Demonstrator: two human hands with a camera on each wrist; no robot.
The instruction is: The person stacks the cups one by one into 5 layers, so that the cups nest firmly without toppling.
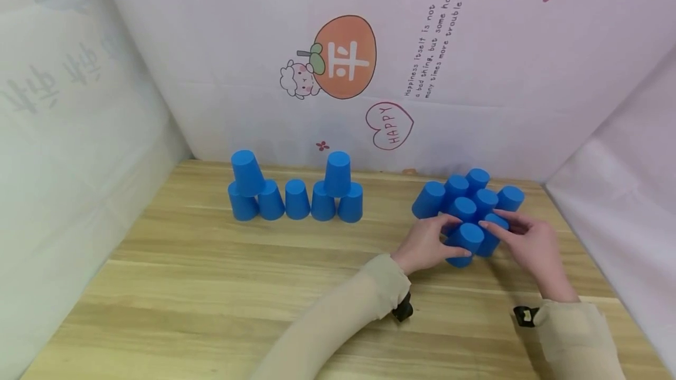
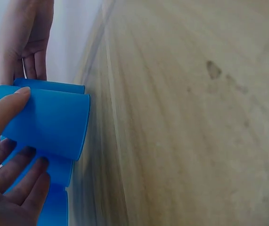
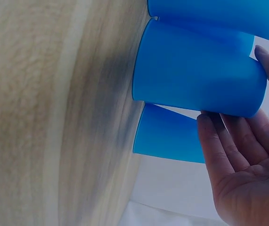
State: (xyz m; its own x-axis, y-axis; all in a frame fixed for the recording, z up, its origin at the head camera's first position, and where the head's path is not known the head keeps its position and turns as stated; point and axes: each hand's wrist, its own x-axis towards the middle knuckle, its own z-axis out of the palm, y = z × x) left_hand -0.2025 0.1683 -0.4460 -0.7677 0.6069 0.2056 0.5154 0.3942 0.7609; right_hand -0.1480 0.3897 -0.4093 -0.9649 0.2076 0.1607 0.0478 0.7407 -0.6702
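At the right of the head view, several blue cups stand upside down in a close cluster. My left hand (image 1: 426,244) has thumb and fingers around the front cup (image 1: 471,237), its thumb on the cup's side in the left wrist view (image 2: 49,120). My right hand (image 1: 533,245) holds the cup beside it (image 1: 492,238) between thumb and fingers; the right wrist view shows that cup (image 3: 198,70) with the fingers (image 3: 238,141) along its lower side. Both cups touch neighbours in the cluster.
Left of the cluster, a row of blue cups (image 1: 297,199) stands upside down on the wooden table (image 1: 211,298). Two cups (image 1: 246,173) (image 1: 337,175) sit on top of pairs in that row. A printed cloth (image 1: 237,104) hangs behind the table.
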